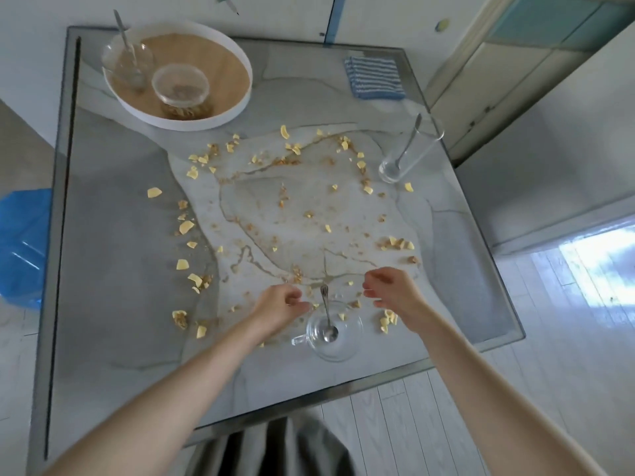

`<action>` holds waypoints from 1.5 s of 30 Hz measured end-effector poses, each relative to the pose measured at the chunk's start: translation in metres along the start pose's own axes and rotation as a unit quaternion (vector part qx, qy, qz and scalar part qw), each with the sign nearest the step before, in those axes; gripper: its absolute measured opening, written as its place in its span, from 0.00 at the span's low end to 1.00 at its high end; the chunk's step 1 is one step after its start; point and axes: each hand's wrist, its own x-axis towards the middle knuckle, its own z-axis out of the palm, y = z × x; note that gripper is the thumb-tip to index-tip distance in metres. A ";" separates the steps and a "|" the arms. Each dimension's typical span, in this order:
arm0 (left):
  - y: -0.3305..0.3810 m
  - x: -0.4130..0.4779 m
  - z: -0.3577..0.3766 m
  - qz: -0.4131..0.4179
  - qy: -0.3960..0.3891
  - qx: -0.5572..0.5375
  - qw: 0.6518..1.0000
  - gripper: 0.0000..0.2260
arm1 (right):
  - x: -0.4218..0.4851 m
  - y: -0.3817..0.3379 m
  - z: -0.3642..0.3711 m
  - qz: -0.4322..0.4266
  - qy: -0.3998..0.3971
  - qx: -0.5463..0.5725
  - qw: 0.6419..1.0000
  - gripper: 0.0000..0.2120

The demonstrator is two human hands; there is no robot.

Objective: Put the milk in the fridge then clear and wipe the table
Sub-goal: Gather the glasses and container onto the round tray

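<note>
In the head view, no milk is seen on the counter [457, 269], so that step looks done. A bowl and a jar [182, 92] are already set in the far-left tray [237, 111]. Crumbs [288, 201] are spread all over. The striped cloth [374, 77] lies unused at the far right. The left hand [280, 304] and right hand [395, 290] are held at each side of the near glass cup [335, 333], grips half curled, nothing held. A tall glass [409, 152] is left too.
</note>
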 end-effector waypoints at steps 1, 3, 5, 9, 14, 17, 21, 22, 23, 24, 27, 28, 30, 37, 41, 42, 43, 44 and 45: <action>-0.001 0.000 0.006 -0.004 -0.001 0.000 1.000 0.07 | 0.000 0.011 0.001 0.011 0.001 0.004 1.000 0.04; -0.003 0.001 0.016 -0.009 -0.002 0.009 1.000 0.05 | -0.001 0.028 0.003 0.038 0.004 0.020 0.999 0.06; -0.005 0.002 0.024 -0.009 -0.001 0.024 1.000 0.03 | -0.006 0.042 0.007 0.062 -0.003 0.024 0.998 0.08; -0.007 0.001 0.034 -0.015 -0.003 -0.002 1.000 0.12 | -0.019 0.061 0.019 0.080 -0.058 0.044 0.994 0.15; -0.010 0.001 0.037 -0.034 0.012 -0.060 0.998 0.10 | -0.024 0.067 0.030 0.061 -0.070 0.054 0.994 0.16; -0.009 0.000 0.030 -0.031 0.023 -0.074 0.996 0.08 | -0.023 0.060 0.033 0.046 -0.061 0.029 0.997 0.17; -0.003 0.003 0.004 -0.008 0.046 -0.085 0.995 0.07 | -0.013 0.038 0.040 0.010 -0.062 0.005 0.998 0.17; 0.000 0.004 -0.009 0.000 0.048 -0.086 0.995 0.09 | -0.008 0.028 0.044 0.000 -0.062 0.000 0.998 0.17; 0.003 0.005 -0.020 0.005 0.048 -0.087 0.995 0.10 | -0.004 0.019 0.048 -0.007 -0.062 -0.008 0.998 0.17; 0.006 0.007 -0.033 0.009 0.050 -0.088 0.995 0.11 | 0.001 0.008 0.053 -0.015 -0.062 -0.016 0.998 0.17; 0.009 0.014 -0.066 0.009 0.080 -0.100 0.992 0.10 | 0.012 -0.023 0.069 -0.042 -0.068 -0.027 0.996 0.16; 0.010 0.016 -0.078 0.006 0.090 -0.103 0.991 0.09 | 0.017 -0.034 0.074 -0.047 -0.068 -0.028 0.996 0.15; 0.010 0.025 -0.105 0.010 0.110 -0.117 0.987 0.06 | 0.030 -0.058 0.087 -0.060 -0.068 -0.027 0.996 0.15; 0.013 0.067 -0.198 -0.021 0.212 -0.221 0.952 0.07 | 0.070 -0.141 0.117 -0.116 -0.038 0.002 0.992 0.10; 0.013 0.096 -0.243 -0.051 0.276 -0.239 0.930 0.07 | 0.097 -0.192 0.123 -0.135 -0.014 0.021 0.991 0.07; 0.014 0.104 -0.253 -0.058 0.291 -0.241 0.924 0.07 | 0.106 -0.204 0.124 -0.139 -0.007 0.027 0.990 0.08; 0.014 0.111 -0.261 -0.066 0.303 -0.239 0.920 0.07 | 0.115 -0.215 0.125 -0.143 -0.003 0.037 0.989 0.09; 0.016 0.119 -0.268 -0.075 0.310 -0.236 0.918 0.07 | 0.125 -0.226 0.126 -0.146 -0.003 0.045 0.988 0.09; 0.017 0.126 -0.274 -0.082 0.314 -0.235 0.916 0.07 | 0.133 -0.237 0.126 -0.149 -0.003 0.050 0.988 0.09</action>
